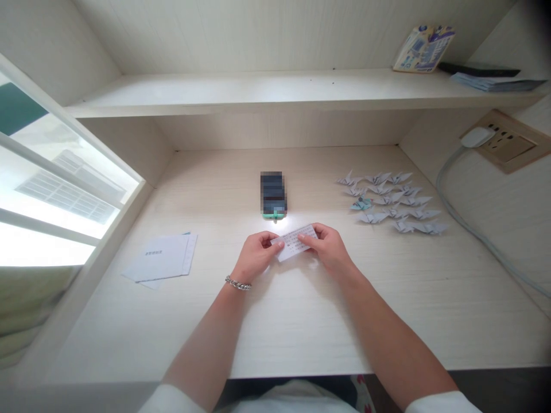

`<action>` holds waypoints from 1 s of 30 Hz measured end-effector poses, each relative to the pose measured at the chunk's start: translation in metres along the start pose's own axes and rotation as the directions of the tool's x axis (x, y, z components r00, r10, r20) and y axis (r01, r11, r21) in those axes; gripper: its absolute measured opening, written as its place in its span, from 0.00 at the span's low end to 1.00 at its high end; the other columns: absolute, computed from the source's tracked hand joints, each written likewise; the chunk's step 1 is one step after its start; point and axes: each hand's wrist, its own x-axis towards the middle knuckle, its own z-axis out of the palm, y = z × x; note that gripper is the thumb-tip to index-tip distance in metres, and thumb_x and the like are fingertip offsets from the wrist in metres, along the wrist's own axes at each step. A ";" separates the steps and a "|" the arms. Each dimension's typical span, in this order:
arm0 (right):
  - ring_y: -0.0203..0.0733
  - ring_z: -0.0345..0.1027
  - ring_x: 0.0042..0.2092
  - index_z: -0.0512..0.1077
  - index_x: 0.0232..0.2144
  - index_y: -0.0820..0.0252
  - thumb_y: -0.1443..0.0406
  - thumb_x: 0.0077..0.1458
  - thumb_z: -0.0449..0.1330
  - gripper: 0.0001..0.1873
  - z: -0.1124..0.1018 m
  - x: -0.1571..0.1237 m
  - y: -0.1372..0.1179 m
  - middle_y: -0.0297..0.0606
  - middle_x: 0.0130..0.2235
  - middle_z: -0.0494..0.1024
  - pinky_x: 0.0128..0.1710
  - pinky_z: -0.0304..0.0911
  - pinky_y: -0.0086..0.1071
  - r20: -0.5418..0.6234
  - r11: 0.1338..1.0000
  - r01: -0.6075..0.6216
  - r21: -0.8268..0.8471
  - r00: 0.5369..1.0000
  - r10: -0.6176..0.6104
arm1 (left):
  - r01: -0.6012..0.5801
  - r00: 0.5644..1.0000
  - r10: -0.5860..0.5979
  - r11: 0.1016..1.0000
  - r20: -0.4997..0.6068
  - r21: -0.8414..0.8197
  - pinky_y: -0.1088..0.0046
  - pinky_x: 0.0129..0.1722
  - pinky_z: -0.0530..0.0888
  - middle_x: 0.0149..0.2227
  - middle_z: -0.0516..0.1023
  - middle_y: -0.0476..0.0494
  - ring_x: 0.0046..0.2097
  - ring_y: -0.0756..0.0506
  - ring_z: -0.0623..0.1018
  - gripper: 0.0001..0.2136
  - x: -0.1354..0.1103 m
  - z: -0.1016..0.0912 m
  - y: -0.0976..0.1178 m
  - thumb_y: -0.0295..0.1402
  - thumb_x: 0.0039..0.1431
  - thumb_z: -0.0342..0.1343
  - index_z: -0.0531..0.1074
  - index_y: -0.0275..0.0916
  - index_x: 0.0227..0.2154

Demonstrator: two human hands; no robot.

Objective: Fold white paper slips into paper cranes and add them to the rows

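Between my two hands, a little above the desk, I hold a small folded piece of printed paper [295, 243]. My left hand [258, 252] pinches its left end between thumb and fingers. At the paper's right end, my right hand [328, 246] grips it, thumb on top. Just beyond the paper lies a phone [272, 195], its screen blurred. To the right, several folded paper cranes [390, 198] rest in rows, mostly white, with one blue patterned crane [361, 203] among them. A few loose paper sheets [166, 258] lie overlapped on the left.
A shelf [258, 89] runs above the back of the desk, with a colourful packet [424, 49] and a stack of papers [495, 82] at its right end. On the right wall, a plug [477, 136] sits in a socket panel, its cable [469, 223] trailing down. A window [64, 172] is on the left.
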 end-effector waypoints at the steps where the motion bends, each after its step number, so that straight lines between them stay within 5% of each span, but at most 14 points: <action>1: 0.43 0.70 0.33 0.72 0.30 0.63 0.57 0.38 0.66 0.17 -0.001 0.001 0.000 0.41 0.31 0.77 0.30 0.67 0.34 -0.009 1.000 0.009 0.001 1.000 -0.009 | 0.004 1.000 -0.004 1.000 -0.001 -0.005 0.76 0.27 0.68 0.29 0.76 0.42 0.30 0.48 0.73 0.13 0.000 0.000 0.000 0.39 0.46 0.59 0.74 0.34 0.29; 7: 0.44 0.71 0.33 0.72 0.27 0.62 0.57 0.37 0.66 0.16 -0.005 0.002 0.001 0.41 0.31 0.77 0.29 0.66 0.34 0.017 0.999 -0.037 -0.019 0.999 0.038 | 0.041 0.996 -0.048 0.996 -0.081 -0.083 0.77 0.25 0.67 0.26 0.75 0.44 0.26 0.51 0.71 0.14 0.000 0.001 -0.001 0.41 0.45 0.59 0.73 0.34 0.29; 13: 0.37 0.67 0.27 0.74 0.30 0.62 0.57 0.38 0.66 0.16 -0.005 0.003 0.003 0.36 0.27 0.75 0.26 0.61 0.30 -0.036 0.993 0.059 -0.104 0.997 -0.063 | 0.045 0.998 -0.047 0.998 -0.050 -0.042 0.76 0.25 0.67 0.25 0.74 0.44 0.26 0.51 0.70 0.14 0.000 0.000 -0.003 0.41 0.45 0.59 0.74 0.33 0.28; 30: 0.37 0.66 0.26 0.75 0.30 0.63 0.55 0.41 0.64 0.17 -0.007 0.003 0.007 0.37 0.26 0.75 0.23 0.59 0.29 -0.043 0.964 0.085 -0.253 0.994 -0.099 | 0.054 0.995 -0.056 0.998 -0.078 -0.018 0.76 0.24 0.67 0.23 0.74 0.45 0.24 0.51 0.70 0.13 0.000 -0.001 0.000 0.40 0.44 0.60 0.74 0.33 0.26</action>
